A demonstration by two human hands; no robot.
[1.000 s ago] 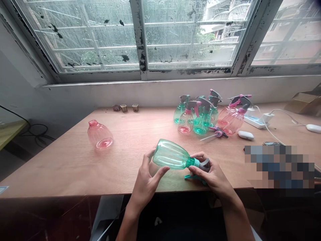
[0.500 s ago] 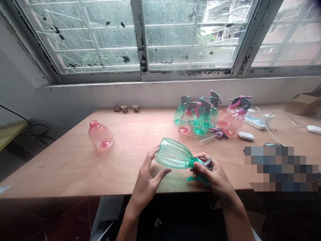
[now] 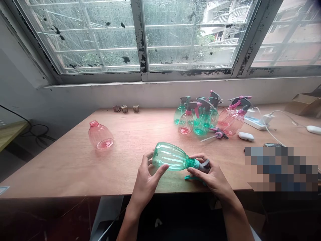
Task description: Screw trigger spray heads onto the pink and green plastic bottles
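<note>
A clear green spray bottle (image 3: 170, 156) lies sideways in both hands just above the near edge of the wooden table (image 3: 75, 164). My left hand (image 3: 146, 182) cups the bottle's wide base with thumb and fingers wrapped round it. My right hand (image 3: 213, 175) grips the grey and teal spray head (image 3: 203, 164) at the bottle's neck. The head's teal trigger pokes out below my right fingers.
A pink bottle without a head (image 3: 100, 135) lies at the left. A cluster of several finished green and pink spray bottles (image 3: 205, 115) stands at the back right, with a loose pink spray head (image 3: 217, 134), a power strip (image 3: 255, 121) and cables beyond.
The bottle's base tipped up and right half a second ago, then came back down and left. Both hands have kept their hold.
</note>
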